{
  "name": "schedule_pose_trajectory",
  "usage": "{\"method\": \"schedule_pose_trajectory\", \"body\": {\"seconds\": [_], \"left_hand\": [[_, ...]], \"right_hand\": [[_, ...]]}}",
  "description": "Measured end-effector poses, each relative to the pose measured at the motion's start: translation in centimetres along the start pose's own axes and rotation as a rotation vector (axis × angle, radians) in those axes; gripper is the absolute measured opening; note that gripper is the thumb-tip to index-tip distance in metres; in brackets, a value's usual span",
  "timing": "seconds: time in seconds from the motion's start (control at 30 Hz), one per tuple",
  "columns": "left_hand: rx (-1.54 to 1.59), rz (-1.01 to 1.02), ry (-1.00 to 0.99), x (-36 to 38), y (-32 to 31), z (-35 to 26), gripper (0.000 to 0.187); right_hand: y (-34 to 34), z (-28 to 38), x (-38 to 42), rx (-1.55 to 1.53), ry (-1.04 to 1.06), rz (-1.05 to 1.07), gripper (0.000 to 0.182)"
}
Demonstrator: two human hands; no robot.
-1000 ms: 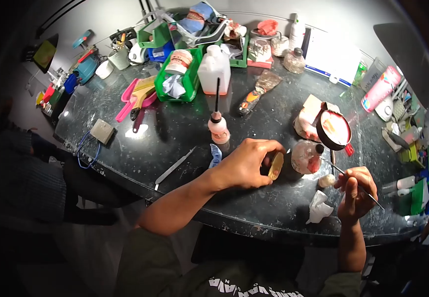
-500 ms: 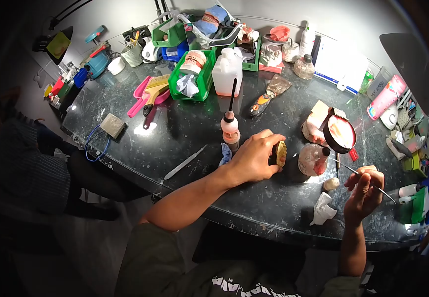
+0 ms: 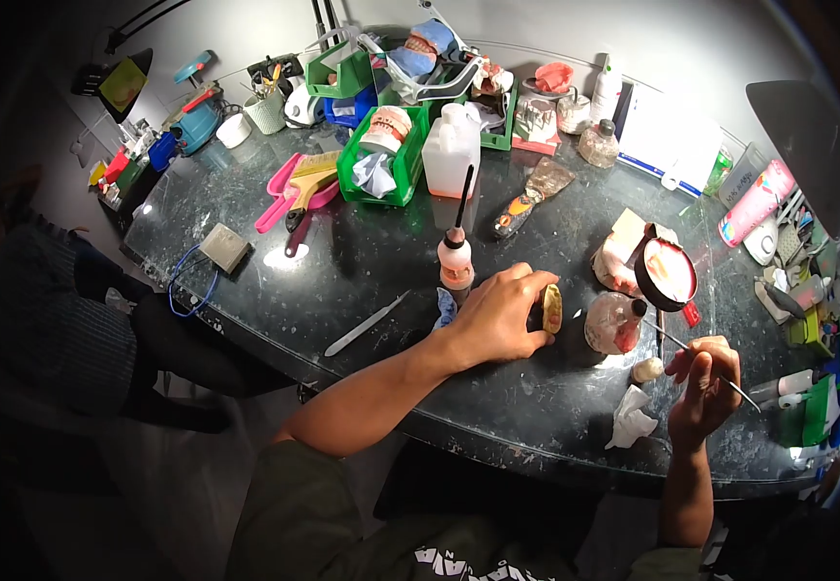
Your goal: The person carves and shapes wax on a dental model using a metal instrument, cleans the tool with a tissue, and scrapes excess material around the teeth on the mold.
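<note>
My left hand (image 3: 500, 315) is closed around the edges of a small yellowish dental model (image 3: 551, 309), gripped between thumb and fingers above the bench. My right hand (image 3: 702, 385) pinches a thin metal dental instrument (image 3: 672, 338), whose upper tip points toward a glass bottle with a dark neck (image 3: 613, 322). That tip is too fine to tell whether it touches the bottle. A squeeze bottle with a long black nozzle (image 3: 456, 259) stands behind my left wrist, with a blue piece (image 3: 446, 307) beside it. Near my right hand are a small whitish lump (image 3: 647, 370) and a crumpled tissue (image 3: 631, 418).
A round black-rimmed container (image 3: 667, 273) leans by a plaster block (image 3: 625, 237). Further back stand a translucent jug (image 3: 451, 155), a green bin (image 3: 384, 160) and a scraper (image 3: 533, 198). A knife-like tool (image 3: 366, 324) lies leftward. Another person (image 3: 61, 320) is at the left.
The dental model has turned slightly in my left hand. My right hand has shifted a little left and down with the instrument. The whole view has moved slightly.
</note>
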State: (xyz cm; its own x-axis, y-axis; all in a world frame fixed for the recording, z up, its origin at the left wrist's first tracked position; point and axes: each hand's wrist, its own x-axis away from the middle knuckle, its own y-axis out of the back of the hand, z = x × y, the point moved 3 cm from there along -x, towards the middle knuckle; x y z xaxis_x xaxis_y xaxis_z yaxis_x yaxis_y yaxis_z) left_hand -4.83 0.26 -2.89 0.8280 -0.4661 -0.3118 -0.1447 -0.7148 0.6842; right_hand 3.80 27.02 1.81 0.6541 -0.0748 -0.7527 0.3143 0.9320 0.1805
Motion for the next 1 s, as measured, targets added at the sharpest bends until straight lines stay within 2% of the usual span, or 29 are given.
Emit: {"method": "schedule_pose_trajectory", "body": {"seconds": [0.17,0.27,0.47,0.7,1.0], "left_hand": [[-0.002,-0.047,0.004,0.05,0.03,0.33,0.067],[-0.004,-0.063,-0.057,-0.01,-0.04,0.47,0.068],[0.045,0.021,0.011,-0.1,0.14,0.33,0.073],[-0.003,0.018,-0.038,-0.08,-0.24,0.76,0.077],[0.0,0.055,-0.016,0.0,-0.25,0.78,0.083]], "right_hand": [[0.11,0.27,-0.15,-0.07,-0.029,0.007,0.026],[0.1,0.31,-0.1,-0.075,-0.046,-0.013,0.023],[0.25,0.26,0.03,-0.05,-0.046,0.019,0.02],[0.08,0.17,0.06,-0.055,-0.015,-0.035,0.013],[0.05,0.0,0.09,-0.036,0.002,-0.048,0.017]]}}
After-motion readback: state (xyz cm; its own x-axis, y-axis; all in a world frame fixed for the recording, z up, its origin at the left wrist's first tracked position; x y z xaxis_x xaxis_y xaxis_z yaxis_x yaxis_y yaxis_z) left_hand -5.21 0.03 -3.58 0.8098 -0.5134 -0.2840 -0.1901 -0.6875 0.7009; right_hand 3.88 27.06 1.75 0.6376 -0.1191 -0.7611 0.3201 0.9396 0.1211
